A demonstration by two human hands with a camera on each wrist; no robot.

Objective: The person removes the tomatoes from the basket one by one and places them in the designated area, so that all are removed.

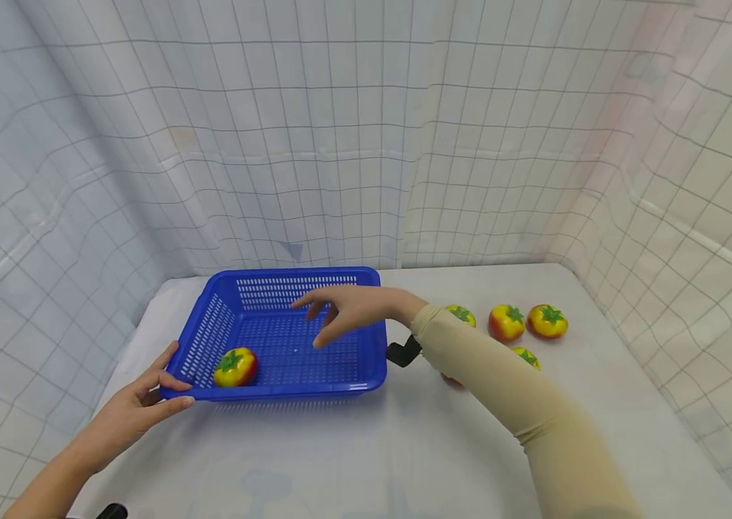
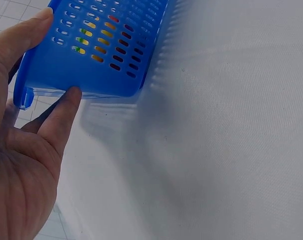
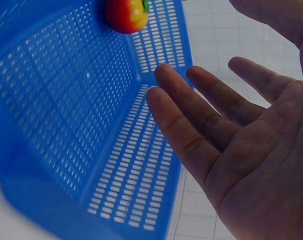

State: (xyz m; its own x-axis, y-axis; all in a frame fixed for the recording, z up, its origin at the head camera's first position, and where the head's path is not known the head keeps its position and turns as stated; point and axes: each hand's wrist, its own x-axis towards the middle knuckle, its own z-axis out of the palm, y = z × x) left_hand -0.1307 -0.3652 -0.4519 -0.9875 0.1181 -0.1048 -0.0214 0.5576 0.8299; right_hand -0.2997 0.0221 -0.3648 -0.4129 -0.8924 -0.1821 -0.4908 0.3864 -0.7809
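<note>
A blue plastic basket with slotted walls stands on the white table. Inside, near its front left corner, lies one glossy red-and-yellow fruit with a green leafy top, like a tomato or persimmon. My left hand grips the basket's front left corner, thumb and fingers at the rim and outer wall. Over the basket's right half hovers my right hand, holding nothing; its fingers are spread and slightly bent in the right wrist view. That view also shows the fruit in the basket.
Several similar fruits lie on the table right of the basket, some partly hidden by my right sleeve. White grid-patterned sheets hang behind and on both sides. The white tabletop extends in front of the basket.
</note>
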